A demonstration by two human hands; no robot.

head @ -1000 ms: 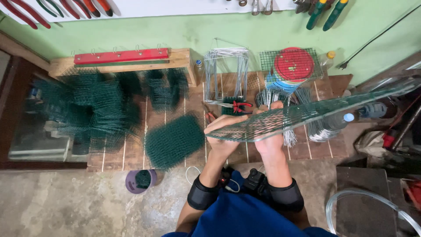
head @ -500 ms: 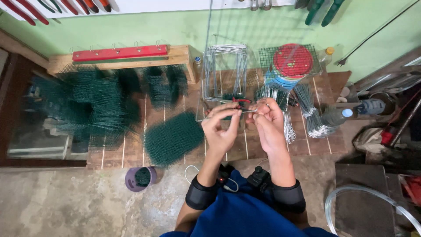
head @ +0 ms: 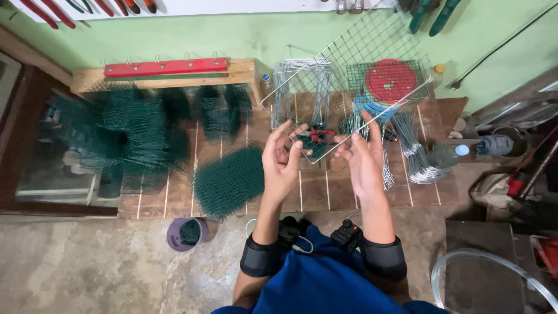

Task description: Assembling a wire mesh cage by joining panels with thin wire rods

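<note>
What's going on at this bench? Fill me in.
A person sits at a wooden bench, holding a bare wire mesh panel up in front of them. The left hand and right hand grip it near its lower corner, and the panel tilts away toward the green wall. Red pliers lie on the bench beneath it. Dark green mesh pieces are piled to the left, bent wire bundles to the right.

One head-worn camera looks steeply down, close over the wooden workbench (head: pixel 174 197) against the green wall (head: pixel 244 35).

One wire grid panel (head: pixel 372 52), two hands (head: pixel 282 168).
</note>
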